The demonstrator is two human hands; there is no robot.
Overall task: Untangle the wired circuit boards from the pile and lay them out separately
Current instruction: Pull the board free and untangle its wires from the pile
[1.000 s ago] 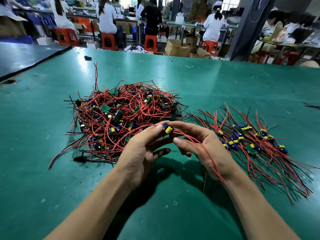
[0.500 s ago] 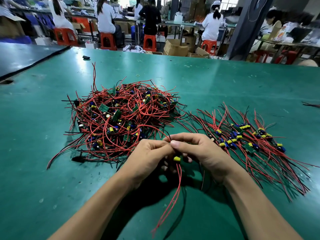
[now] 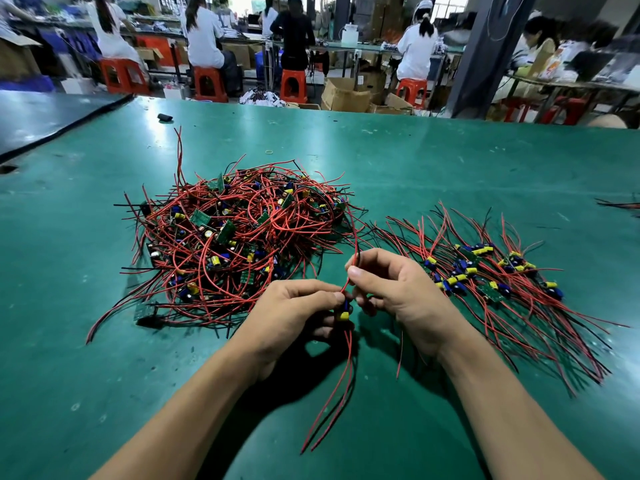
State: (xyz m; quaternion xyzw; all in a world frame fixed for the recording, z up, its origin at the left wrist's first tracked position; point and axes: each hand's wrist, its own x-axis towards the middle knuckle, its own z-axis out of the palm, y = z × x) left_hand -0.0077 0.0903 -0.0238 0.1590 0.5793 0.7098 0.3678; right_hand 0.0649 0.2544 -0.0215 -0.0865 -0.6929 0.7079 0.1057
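Note:
A tangled pile of small green circuit boards with red and black wires lies at the centre left of the green table. To the right, several separated boards lie spread out in a row with their wires fanned. My left hand pinches one board with a yellow and blue part; its red wires hang down toward me. My right hand pinches that board's upper red wire between thumb and forefinger, just above the left hand.
A small black object lies near the table's far left edge, and loose wires poke in at the right edge. A darker table adjoins on the left. Seated people on orange stools and cardboard boxes fill the background.
The board went from level with the pile down toward me, and its red wires now hang below my left hand. My right hand has shifted to pinch an upper wire.

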